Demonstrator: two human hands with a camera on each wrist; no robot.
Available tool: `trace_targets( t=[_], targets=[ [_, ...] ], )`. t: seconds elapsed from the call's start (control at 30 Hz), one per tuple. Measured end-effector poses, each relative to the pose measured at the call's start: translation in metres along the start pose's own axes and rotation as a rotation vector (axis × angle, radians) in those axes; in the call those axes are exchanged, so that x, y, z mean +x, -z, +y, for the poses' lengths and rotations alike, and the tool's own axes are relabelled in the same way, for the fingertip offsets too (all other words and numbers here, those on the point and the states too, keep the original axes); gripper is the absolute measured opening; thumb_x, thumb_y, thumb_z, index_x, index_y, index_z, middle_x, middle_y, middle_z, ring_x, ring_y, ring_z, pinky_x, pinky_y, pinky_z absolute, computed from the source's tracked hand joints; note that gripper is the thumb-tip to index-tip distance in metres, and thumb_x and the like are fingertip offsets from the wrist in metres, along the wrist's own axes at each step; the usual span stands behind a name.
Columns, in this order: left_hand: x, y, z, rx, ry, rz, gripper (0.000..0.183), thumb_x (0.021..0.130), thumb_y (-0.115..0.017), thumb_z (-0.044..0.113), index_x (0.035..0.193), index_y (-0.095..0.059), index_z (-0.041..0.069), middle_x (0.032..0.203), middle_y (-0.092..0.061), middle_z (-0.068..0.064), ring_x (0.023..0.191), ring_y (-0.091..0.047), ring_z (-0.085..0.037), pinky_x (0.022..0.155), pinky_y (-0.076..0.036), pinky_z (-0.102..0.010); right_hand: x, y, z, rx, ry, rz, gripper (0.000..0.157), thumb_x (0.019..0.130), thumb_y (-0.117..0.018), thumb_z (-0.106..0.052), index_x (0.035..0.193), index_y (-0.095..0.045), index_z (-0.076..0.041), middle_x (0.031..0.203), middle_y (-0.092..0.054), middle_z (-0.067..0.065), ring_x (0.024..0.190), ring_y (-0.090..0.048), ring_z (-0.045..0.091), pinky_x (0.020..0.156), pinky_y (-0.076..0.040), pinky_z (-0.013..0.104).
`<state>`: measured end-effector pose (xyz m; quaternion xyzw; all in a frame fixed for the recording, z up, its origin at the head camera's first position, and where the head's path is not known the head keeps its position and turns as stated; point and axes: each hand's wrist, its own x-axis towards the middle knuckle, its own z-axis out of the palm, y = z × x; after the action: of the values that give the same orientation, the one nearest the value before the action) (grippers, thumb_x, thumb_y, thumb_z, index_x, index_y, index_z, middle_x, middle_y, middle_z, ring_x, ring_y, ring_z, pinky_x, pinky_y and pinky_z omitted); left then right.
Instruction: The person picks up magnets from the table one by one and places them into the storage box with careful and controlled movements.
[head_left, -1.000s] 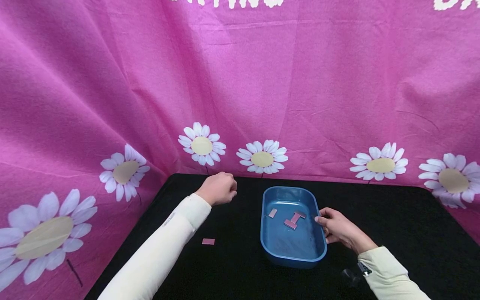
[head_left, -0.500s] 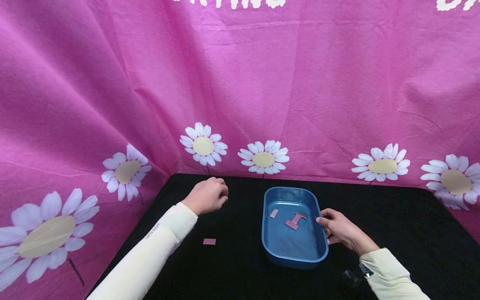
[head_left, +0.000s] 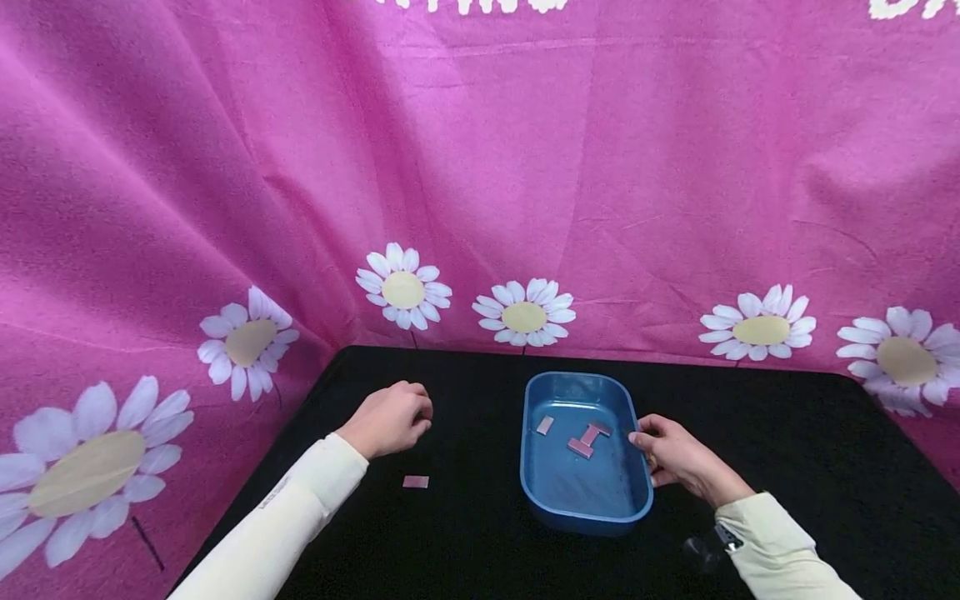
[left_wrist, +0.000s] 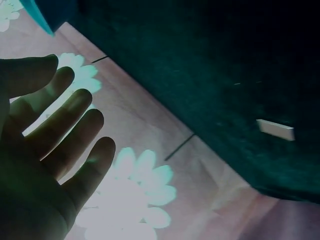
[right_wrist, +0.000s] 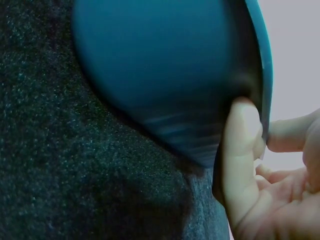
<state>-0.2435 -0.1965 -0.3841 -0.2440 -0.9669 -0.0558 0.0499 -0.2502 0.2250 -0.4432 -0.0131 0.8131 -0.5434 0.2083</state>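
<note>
My left hand (head_left: 390, 418) hovers over the black table, left of the blue plastic tub (head_left: 588, 492). In the left wrist view its loosely bent fingers (left_wrist: 65, 120) hold nothing. Closest to it is a small flat pink block (head_left: 416, 482), lying on the cloth just nearer to me. My right hand (head_left: 678, 457) grips the tub's right wall, and the right wrist view has the thumb and fingers on either side of the rim (right_wrist: 267, 75). Inside the tub lie several small pink blocks (head_left: 580, 447), some touching, and a paler one (head_left: 545, 425) apart on the left.
A black cloth (head_left: 465, 542) covers the table. Behind and to the left hangs a pink curtain (head_left: 480, 167) with white daisies. A small, faint, clear object (head_left: 701, 550) lies near the right sleeve; its kind is unclear.
My left hand has moved left and toward me, away from the tub and closer to the lone pink block. The right hand and the tub have stayed in place.
</note>
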Motion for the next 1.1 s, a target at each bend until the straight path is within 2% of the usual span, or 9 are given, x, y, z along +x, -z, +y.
trace_targets(
  t=[0.23,0.37,0.47,0.6,0.67,0.73,0.97,1.1],
  targets=[
    [-0.024,-0.021,-0.011,-0.013,-0.041,-0.012,0.005,0.087,-0.072,0.017,0.091,-0.074,0.014,0.102,-0.069,-0.001,0.094,-0.064,-0.019,0.078,-0.057,-0.037,-0.001,0.001,0.003,0.000,-0.010,0.002,0.035,0.106,-0.041,-0.020,0.133,-0.038,0.003,0.082,-0.051,0.003,0.068,-0.055,0.015,0.060,-0.054,0.030],
    [-0.035,-0.031,-0.014,-0.045,-0.037,-0.033,0.007,0.086,-0.073,0.017,0.092,-0.074,0.014,0.105,-0.069,-0.003,0.099,-0.065,-0.023,0.088,-0.054,-0.050,-0.001,0.001,0.004,0.002,-0.006,0.004,0.036,0.105,-0.041,-0.020,0.133,-0.038,0.003,0.082,-0.051,0.003,0.067,-0.055,0.015,0.059,-0.054,0.028],
    [-0.040,-0.036,-0.016,-0.056,-0.036,-0.044,0.008,0.085,-0.074,0.016,0.092,-0.074,0.013,0.104,-0.069,-0.003,0.100,-0.065,-0.024,0.090,-0.053,-0.053,-0.003,0.001,0.004,0.007,0.000,0.007,0.035,0.105,-0.041,-0.018,0.132,-0.037,0.004,0.080,-0.051,0.002,0.067,-0.055,0.014,0.059,-0.055,0.029],
    [-0.044,-0.044,-0.019,-0.062,-0.041,-0.058,0.008,0.085,-0.074,0.017,0.092,-0.074,0.013,0.103,-0.070,-0.001,0.097,-0.064,-0.021,0.083,-0.056,-0.042,-0.005,0.001,0.004,0.012,0.006,0.006,0.035,0.105,-0.041,-0.017,0.132,-0.037,0.005,0.077,-0.049,0.000,0.066,-0.054,0.013,0.059,-0.056,0.030],
    [-0.045,-0.049,-0.020,-0.074,-0.031,-0.068,0.007,0.085,-0.074,0.019,0.091,-0.074,0.015,0.103,-0.070,0.000,0.097,-0.064,-0.020,0.081,-0.056,-0.041,-0.005,0.001,0.004,0.017,0.003,-0.001,0.036,0.105,-0.041,-0.018,0.132,-0.037,0.004,0.076,-0.049,-0.001,0.065,-0.054,0.012,0.059,-0.056,0.029],
    [-0.046,-0.053,-0.022,-0.086,-0.017,-0.081,0.006,0.085,-0.073,0.020,0.090,-0.073,0.016,0.104,-0.069,0.001,0.097,-0.064,-0.019,0.081,-0.055,-0.040,-0.005,0.002,0.003,0.022,-0.003,-0.004,0.037,0.105,-0.042,-0.019,0.133,-0.037,0.003,0.077,-0.049,-0.001,0.065,-0.054,0.012,0.059,-0.055,0.028],
    [-0.052,-0.061,-0.023,-0.081,-0.025,-0.046,0.005,0.083,-0.075,0.017,0.086,-0.071,0.018,0.099,-0.068,0.003,0.093,-0.064,-0.018,0.077,-0.055,-0.039,-0.003,-0.001,0.000,0.017,-0.001,0.006,0.036,0.104,-0.042,-0.019,0.133,-0.038,0.003,0.078,-0.052,0.000,0.064,-0.056,0.012,0.058,-0.055,0.026],
    [-0.055,-0.063,-0.022,-0.118,0.018,-0.059,0.006,0.083,-0.075,0.015,0.087,-0.072,0.018,0.102,-0.066,0.002,0.095,-0.064,-0.019,0.078,-0.055,-0.041,-0.003,-0.004,-0.001,0.022,0.012,0.010,0.033,0.104,-0.043,-0.017,0.130,-0.039,0.004,0.078,-0.052,0.001,0.064,-0.056,0.011,0.056,-0.055,0.027]
  ],
)
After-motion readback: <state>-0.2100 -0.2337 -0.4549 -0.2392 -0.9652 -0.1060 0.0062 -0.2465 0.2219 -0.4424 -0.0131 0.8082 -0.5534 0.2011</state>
